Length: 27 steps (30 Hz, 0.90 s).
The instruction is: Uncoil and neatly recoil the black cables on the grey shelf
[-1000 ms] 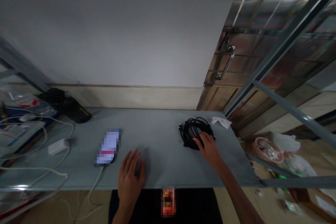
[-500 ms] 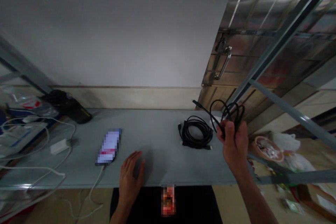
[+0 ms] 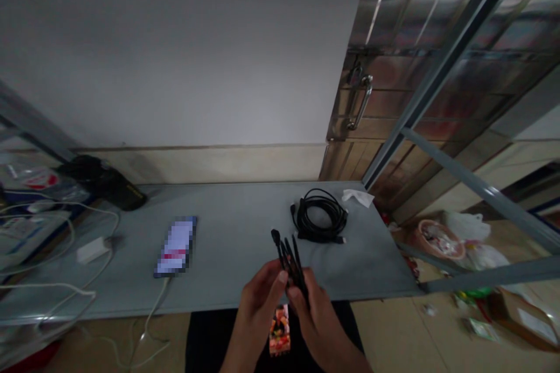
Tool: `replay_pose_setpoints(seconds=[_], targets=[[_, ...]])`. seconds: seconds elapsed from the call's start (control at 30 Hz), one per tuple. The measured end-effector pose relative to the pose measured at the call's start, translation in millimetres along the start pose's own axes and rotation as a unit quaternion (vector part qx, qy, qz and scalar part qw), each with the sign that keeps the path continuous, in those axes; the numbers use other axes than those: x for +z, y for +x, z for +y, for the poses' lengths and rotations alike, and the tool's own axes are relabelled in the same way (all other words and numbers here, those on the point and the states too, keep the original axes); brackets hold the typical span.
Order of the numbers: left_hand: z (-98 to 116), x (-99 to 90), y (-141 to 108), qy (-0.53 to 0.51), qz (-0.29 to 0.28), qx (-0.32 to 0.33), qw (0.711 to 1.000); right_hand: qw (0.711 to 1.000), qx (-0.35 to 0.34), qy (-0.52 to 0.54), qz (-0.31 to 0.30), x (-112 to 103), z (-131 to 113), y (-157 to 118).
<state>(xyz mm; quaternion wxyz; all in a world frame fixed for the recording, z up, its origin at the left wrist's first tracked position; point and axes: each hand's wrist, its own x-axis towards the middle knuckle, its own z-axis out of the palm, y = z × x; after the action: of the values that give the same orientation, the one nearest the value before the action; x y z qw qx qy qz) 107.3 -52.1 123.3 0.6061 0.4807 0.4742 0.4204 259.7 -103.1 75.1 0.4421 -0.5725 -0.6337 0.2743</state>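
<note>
A small bundle of black cable (image 3: 294, 262) is held up between my two hands, over the front edge of the grey table (image 3: 236, 210). My right hand (image 3: 315, 309) wraps round the bundle from the right. On its left side my left hand (image 3: 265, 291) pinches the cable with thumb and fingers; one plug end sticks up from there. Just beyond my hands lies a larger coil of black cable (image 3: 321, 218) with its plug ends showing. Some of the held cable is hidden behind my fingers.
A phone (image 3: 175, 246) with a white charging cable lies left of my hands. Further left are a white adapter (image 3: 93, 250), a black bottle (image 3: 111, 186) and tangled white cords. A crumpled tissue (image 3: 359, 197) lies at the back right. Metal posts (image 3: 446, 87) flank the table.
My right hand has brought the black cable bundle from the right end of the table to the front middle. My left hand has risen off the table edge and taken hold of it too.
</note>
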Motion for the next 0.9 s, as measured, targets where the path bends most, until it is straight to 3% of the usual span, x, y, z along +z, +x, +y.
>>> replay_pose_setpoints(seconds=[0.13, 0.33, 0.53, 0.73, 0.9], targets=[[-7.8, 1.2, 5.4, -0.042, 0.003, -0.029, 0.999, 0.997, -0.021, -0.055, -0.048, -1.8, 8.6, -12.5], [-9.0, -10.5, -6.8, -0.04, 0.05, -0.033, 0.997, 0.997, 0.043, 0.035, -0.054, -31.1, 5.8, -5.9], [-8.5, -41.3, -4.6, -0.047, 0.1, -0.028, 0.993, 0.98, 0.106, 0.149, 0.077, -75.0, 19.0, 3.6], [0.3, -74.1, 0.4, -0.094, 0.18, 0.017, 0.979, 0.941, 0.165, 0.184, 0.232, -126.6, 42.0, -12.5], [-0.5, -100.5, 2.3, -0.019, 0.193, 0.04, 0.98, 0.903, 0.152, 0.246, 0.319, -162.5, 47.2, -29.0]])
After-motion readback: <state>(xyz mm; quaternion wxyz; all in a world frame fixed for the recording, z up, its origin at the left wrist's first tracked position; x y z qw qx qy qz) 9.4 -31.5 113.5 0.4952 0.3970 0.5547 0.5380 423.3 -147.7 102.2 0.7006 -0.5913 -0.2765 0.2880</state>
